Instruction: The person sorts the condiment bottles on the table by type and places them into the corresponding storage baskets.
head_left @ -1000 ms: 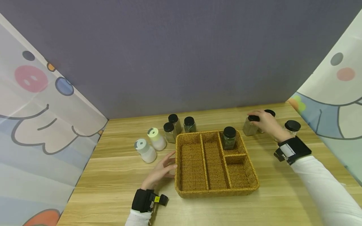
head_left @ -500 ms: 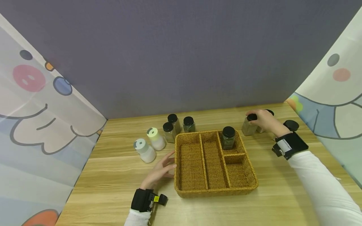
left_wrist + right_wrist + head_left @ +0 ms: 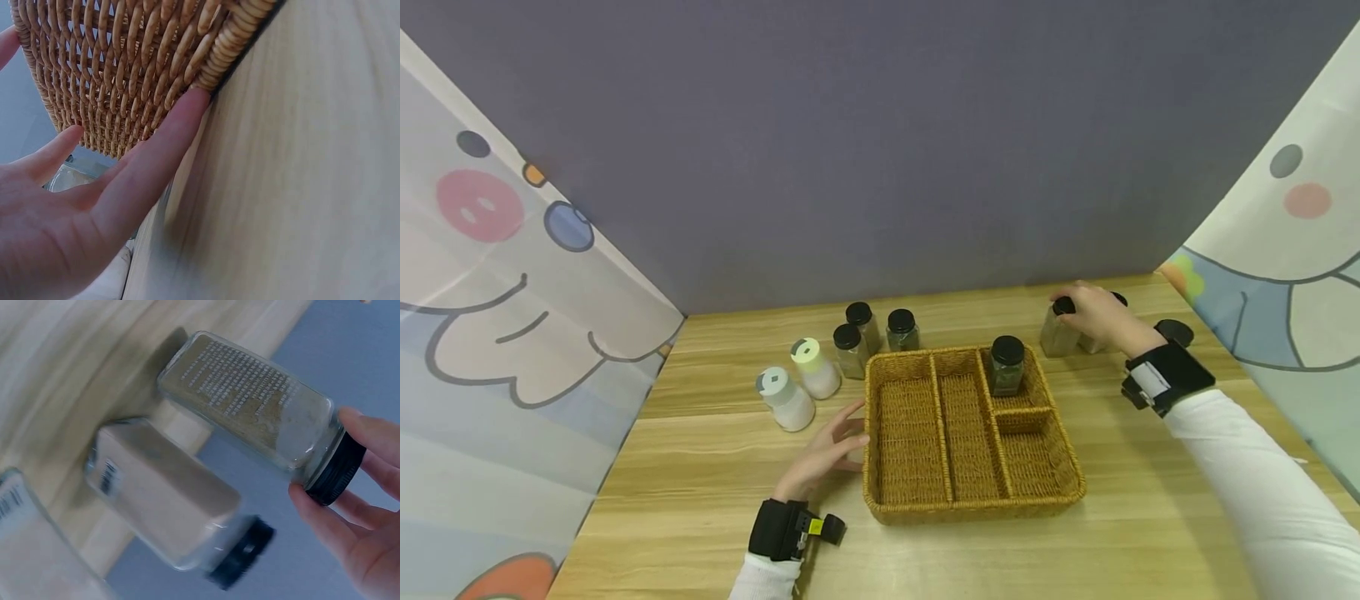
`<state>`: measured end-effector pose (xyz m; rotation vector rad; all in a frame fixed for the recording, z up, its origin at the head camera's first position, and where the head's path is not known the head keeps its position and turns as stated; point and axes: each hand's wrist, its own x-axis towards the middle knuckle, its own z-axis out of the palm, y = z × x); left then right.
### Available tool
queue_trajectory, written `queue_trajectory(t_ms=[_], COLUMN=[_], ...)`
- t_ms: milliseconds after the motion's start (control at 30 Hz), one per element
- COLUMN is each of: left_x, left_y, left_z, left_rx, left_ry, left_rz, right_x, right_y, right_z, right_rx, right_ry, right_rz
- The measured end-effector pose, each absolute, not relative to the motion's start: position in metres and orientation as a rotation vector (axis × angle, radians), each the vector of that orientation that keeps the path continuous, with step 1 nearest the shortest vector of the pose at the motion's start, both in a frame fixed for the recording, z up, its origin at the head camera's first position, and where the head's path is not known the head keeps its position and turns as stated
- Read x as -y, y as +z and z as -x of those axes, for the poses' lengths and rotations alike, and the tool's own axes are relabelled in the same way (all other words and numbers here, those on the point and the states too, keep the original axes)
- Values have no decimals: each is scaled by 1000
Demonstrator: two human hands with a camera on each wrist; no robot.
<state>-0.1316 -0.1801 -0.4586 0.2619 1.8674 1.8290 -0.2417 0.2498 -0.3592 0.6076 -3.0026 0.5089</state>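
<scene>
My right hand pinches the black lid of a clear glass spice jar at the back right of the table. Close up in the right wrist view, the jar holds brownish powder and has white print; fingers and thumb lie around its lid. Whether its base touches the wood I cannot tell. The left hand rests against the left wall of a woven basket. Its fingers are spread and fairly straight, with fingertips on the weave in the left wrist view. One black-lidded jar stands in the basket's back right compartment.
Beside the pinched jar stands another powder jar, and a third is partly behind the right wrist. Several black-lidded jars stand behind the basket's left corner. Two white-bodied bottles are left of them. A grey wall closes the back.
The right hand has shifted slightly up and left in the head view, and the pinched jar has moved a little with it. The left hand and basket hold their places.
</scene>
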Motion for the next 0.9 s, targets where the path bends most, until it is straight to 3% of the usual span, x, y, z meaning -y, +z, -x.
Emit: queue_trajectory(t_ms=[900], left_x=[181], left_y=[-460], left_z=[133], left_rx=[-1869], left_ry=[1816], left_rz=[-272], right_x=[-200], right_y=[-304], right_z=[241], right_rx=[2943], right_ry=[478], right_rz=[-700])
